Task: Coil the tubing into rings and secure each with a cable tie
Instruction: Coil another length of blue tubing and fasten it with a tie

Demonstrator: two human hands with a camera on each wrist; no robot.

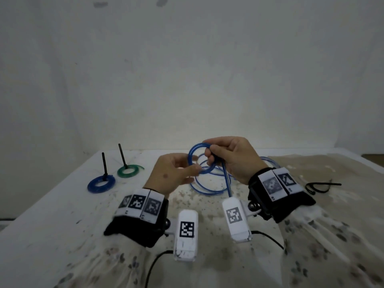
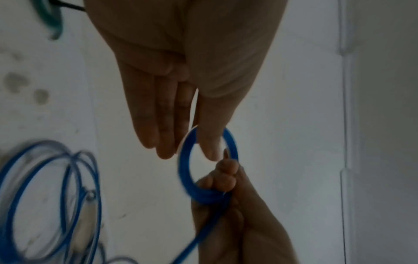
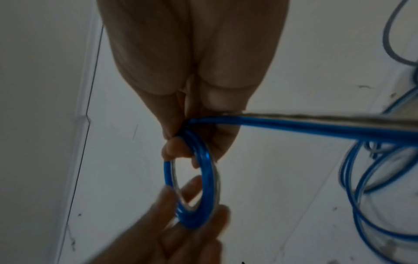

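A small ring of blue tubing [image 1: 191,152] is held upright above the table between both hands. My right hand [image 1: 209,156] grips its far side with curled fingers, and a straight run of tubing leaves that grip toward me. My left hand [image 1: 193,167] pinches the near side between thumb and fingers. In the left wrist view the ring [image 2: 184,160] sits between my left hand [image 2: 190,150] and right hand [image 2: 224,178]. The right wrist view shows the ring [image 3: 207,171] wound in several turns. Loose blue tubing [image 1: 199,187] lies in wide loops on the table below.
Two finished coils lie at the left, one blue [image 1: 101,183] and one green [image 1: 127,171], each with a black cable tie standing up. Spare black cable ties [image 1: 318,187] lie at the right. The stained white table [image 1: 52,215] meets a white wall behind.
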